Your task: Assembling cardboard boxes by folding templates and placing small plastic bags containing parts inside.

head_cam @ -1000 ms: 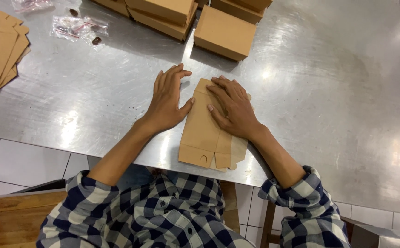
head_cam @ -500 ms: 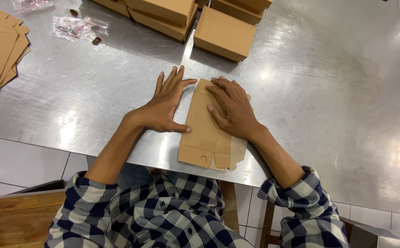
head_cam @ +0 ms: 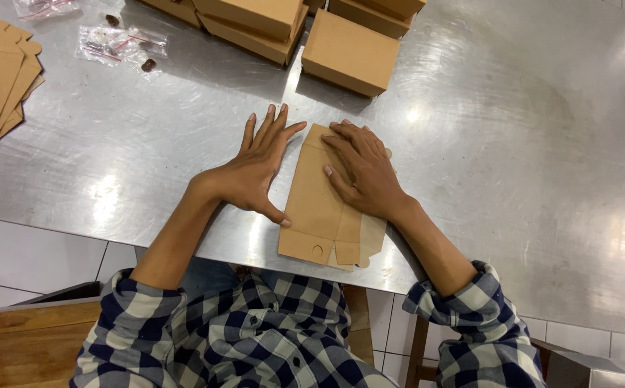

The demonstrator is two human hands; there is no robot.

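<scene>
A flat carton point(head_cam: 320, 208) lies at the near edge of the steel desk point(head_cam: 506, 165). The right hand point(head_cam: 363, 172) presses on it, fingers spread flat. The left hand point(head_cam: 255, 169) rests beside its left edge, fingers apart, thumb touching the card. Made-up boxes point(head_cam: 348, 50) stand behind.

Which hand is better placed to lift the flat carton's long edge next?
Probably left. The left hand lies along the flat carton edge, thumb touching it; the right hand presses on top.
</scene>
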